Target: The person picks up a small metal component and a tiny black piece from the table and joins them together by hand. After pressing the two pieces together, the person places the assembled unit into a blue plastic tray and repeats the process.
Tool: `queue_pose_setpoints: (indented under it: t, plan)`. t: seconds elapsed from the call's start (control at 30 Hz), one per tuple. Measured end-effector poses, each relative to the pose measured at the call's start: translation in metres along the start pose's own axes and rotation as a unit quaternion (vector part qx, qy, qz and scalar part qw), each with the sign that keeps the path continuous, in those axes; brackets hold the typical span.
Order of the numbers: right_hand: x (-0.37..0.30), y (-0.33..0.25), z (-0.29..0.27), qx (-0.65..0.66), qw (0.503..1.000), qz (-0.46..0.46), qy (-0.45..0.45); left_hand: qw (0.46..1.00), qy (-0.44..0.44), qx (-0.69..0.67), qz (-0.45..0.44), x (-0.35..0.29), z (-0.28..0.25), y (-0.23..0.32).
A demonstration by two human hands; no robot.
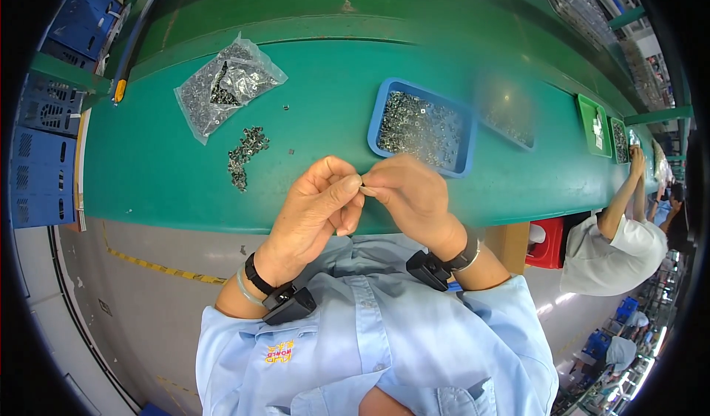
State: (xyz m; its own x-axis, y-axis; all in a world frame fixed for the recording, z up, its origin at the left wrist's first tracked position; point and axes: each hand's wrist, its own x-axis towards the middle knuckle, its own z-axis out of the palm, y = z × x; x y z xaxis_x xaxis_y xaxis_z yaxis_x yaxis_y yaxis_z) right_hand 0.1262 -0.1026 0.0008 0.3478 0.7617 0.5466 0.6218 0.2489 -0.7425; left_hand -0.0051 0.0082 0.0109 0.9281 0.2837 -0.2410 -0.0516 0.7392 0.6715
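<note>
My left hand (318, 203) and my right hand (414, 195) meet fingertip to fingertip above the near edge of the green table (155, 187). Both are closed in a pinch, and a tiny dark thing between them is too small to name. Left of my hands lies a loose pile of small shiny metal pieces (240, 161). A blue tray (379, 116) with many similar pieces stands just beyond my right hand. Behind the pile, a clear plastic bag (200, 98) is filled with small metal pieces.
Two single pieces lie between pile and tray. A green tray (584, 120) stands farther right, near a co-worker (610, 253) in a pale shirt. Blue crates (44, 172) are stacked at the left. A red stool (549, 249) stands below the table on the right.
</note>
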Motion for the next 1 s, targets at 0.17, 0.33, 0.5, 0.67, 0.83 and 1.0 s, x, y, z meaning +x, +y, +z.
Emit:
queue_pose_setpoints:
  t: [0.17,0.33,0.5,0.67,0.83,1.0]
  plan:
    - [-0.001,0.0,0.001,0.047,0.998,0.04,0.005,0.999,0.013,-0.04,-0.001,0.0,0.003,-0.001]
    - [-0.002,0.001,0.0,0.062,0.997,0.037,0.02,0.999,0.017,-0.034,-0.013,0.001,0.005,-0.001]
    - [-0.003,0.001,-0.001,0.061,0.997,0.035,0.015,1.0,0.009,-0.017,-0.025,0.002,0.004,-0.003]
    - [-0.005,0.0,-0.002,0.054,0.998,0.036,0.001,1.0,0.014,0.019,-0.016,0.0,0.003,-0.004]
    - [-0.006,0.001,-0.007,0.005,0.999,0.043,-0.018,0.999,0.008,0.006,-0.037,0.002,-0.003,-0.011]
    - [0.014,0.022,-0.029,-0.199,0.979,0.024,-0.046,0.999,0.038,-0.031,0.004,-0.004,-0.019,-0.004]
